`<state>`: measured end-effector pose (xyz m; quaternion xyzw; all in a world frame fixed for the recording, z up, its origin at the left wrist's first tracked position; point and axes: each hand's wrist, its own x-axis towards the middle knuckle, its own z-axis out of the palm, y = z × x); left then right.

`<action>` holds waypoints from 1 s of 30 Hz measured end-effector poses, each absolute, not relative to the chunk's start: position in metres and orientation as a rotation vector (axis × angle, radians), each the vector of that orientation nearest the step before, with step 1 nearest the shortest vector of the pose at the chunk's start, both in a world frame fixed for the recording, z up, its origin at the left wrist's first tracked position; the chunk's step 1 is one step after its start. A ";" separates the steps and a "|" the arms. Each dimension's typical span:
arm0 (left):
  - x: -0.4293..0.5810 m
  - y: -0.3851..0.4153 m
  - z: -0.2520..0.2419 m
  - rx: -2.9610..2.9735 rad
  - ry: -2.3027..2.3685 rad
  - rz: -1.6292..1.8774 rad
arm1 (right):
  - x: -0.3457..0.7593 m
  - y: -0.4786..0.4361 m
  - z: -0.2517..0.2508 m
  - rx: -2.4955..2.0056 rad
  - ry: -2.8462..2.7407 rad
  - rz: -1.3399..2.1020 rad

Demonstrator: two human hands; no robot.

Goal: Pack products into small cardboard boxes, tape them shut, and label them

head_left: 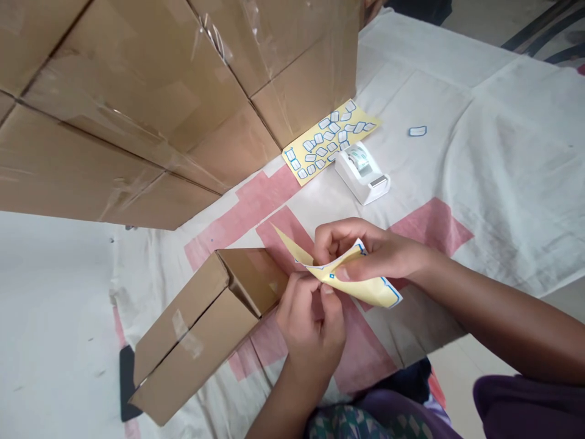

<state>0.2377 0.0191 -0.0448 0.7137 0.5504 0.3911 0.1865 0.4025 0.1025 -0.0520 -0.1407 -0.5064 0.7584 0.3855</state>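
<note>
A yellow-backed label [365, 291] with a white, blue-bordered face is bent between my two hands. My right hand [372, 250] grips it from above, its thumb pressing on the yellow side. Below, my left hand [313, 320] pinches the label's edge between thumb and fingertips. To the left of my left hand lies a cardboard box [201, 341], its flaps closed and bits of clear tape across the seam. Beyond my hands stands a white tape dispenser [363, 174] with a roll in it.
Stacked taped cartons [159, 91] fill the back left. Against them lies a yellow sheet [304, 174] bearing many small blue-edged stickers. One loose sticker [417, 131] rests on the white cloth [498, 183] with red patches. A dark flat object [127, 384] shows beside the box.
</note>
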 end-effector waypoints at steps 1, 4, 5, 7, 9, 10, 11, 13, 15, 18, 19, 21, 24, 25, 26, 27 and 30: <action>0.238 0.019 -0.044 2.015 1.552 1.105 | 0.403 0.103 -0.052 -0.366 -1.257 1.938; 0.237 0.017 -0.042 1.984 1.563 1.100 | 0.407 0.105 -0.051 -0.441 -1.194 1.931; 0.236 0.016 -0.041 1.940 1.551 1.103 | 0.409 0.108 -0.050 -0.482 -1.201 1.916; 0.234 0.012 -0.040 1.813 1.485 1.135 | 0.415 0.113 -0.049 -0.593 -1.258 1.850; 0.232 0.006 -0.039 1.689 1.396 1.182 | 0.421 0.120 -0.051 -0.753 -1.389 1.723; 0.230 0.002 -0.038 1.653 1.361 1.199 | 0.423 0.123 -0.053 -0.854 -1.481 1.624; 0.228 -0.002 -0.038 1.635 1.340 1.210 | 0.424 0.125 -0.057 -0.966 -1.578 1.497; 0.222 -0.009 -0.037 1.634 1.334 1.205 | 0.422 0.128 -0.065 -1.184 -1.746 1.170; 0.215 -0.014 -0.036 1.652 1.367 1.172 | 0.417 0.126 -0.070 -1.347 -1.821 0.808; 0.201 -0.016 -0.034 1.704 1.426 1.098 | 0.406 0.114 -0.061 -1.357 -1.872 0.463; 0.197 -0.015 -0.033 1.731 1.437 1.060 | 0.402 0.108 -0.055 -1.261 -1.917 0.449; 0.191 -0.013 -0.030 1.818 1.441 0.956 | 0.393 0.094 -0.040 -0.912 -2.037 0.608; 0.187 -0.015 -0.026 2.029 1.446 0.796 | 0.383 0.078 -0.026 -0.411 -2.121 1.046; 0.186 -0.017 -0.024 2.090 1.450 0.758 | 0.380 0.075 -0.025 -0.348 -2.121 1.155; 0.183 -0.020 -0.023 2.134 1.460 0.744 | 0.378 0.073 -0.027 -0.336 -2.112 1.225; 0.179 -0.023 -0.021 2.175 1.478 0.758 | 0.375 0.072 -0.030 -0.355 -2.084 1.252; 0.155 -0.028 -0.013 2.367 1.659 0.993 | 0.363 0.074 -0.049 -0.489 -1.867 1.155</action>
